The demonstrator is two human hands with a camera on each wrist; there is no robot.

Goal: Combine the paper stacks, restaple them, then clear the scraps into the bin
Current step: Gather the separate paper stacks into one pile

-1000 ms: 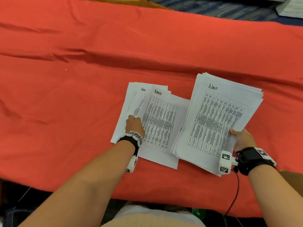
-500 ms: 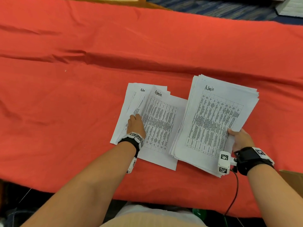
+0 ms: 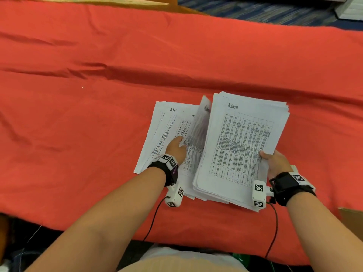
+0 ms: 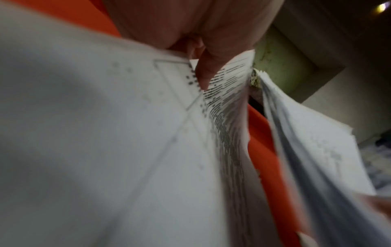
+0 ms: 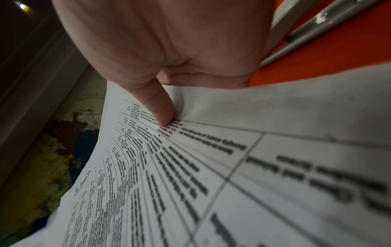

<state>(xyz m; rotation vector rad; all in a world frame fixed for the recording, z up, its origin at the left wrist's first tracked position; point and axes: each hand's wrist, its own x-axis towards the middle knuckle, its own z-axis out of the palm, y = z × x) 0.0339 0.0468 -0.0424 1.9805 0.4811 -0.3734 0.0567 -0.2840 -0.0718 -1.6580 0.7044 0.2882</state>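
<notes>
**Q:** How far along was the task judged to be?

**A:** The combining step was judged to be under way and unfinished. Two groups of paper were seen apart on the red cloth [image 3: 98,134]: a thick stack [image 3: 241,146] at centre right of the head view, and a thinner fan of loose sheets [image 3: 157,138] just left of it, overlapped by the thick stack along its right edge. No stapler, scraps or bin could be identified in any view, so restapling and clearing were taken as not yet done.

**Q:** How was the right hand [image 3: 277,161] posed?

**A:** It was placed at the stack's lower right edge. The thumb [image 5: 156,107] was pressed onto the printed top page, with the remaining fingers hidden beneath, so the stack was pinched and held raised off the cloth at that side.

**Q:** And the left hand [image 3: 176,150]?

**A:** It was set on the loose sheets at centre frame. One sheet [image 3: 198,126], blurred, was pinched at its lower left corner and stood nearly on edge beside the thick stack. In the left wrist view a fingertip [image 4: 203,75] was seen between separated pages.
</notes>
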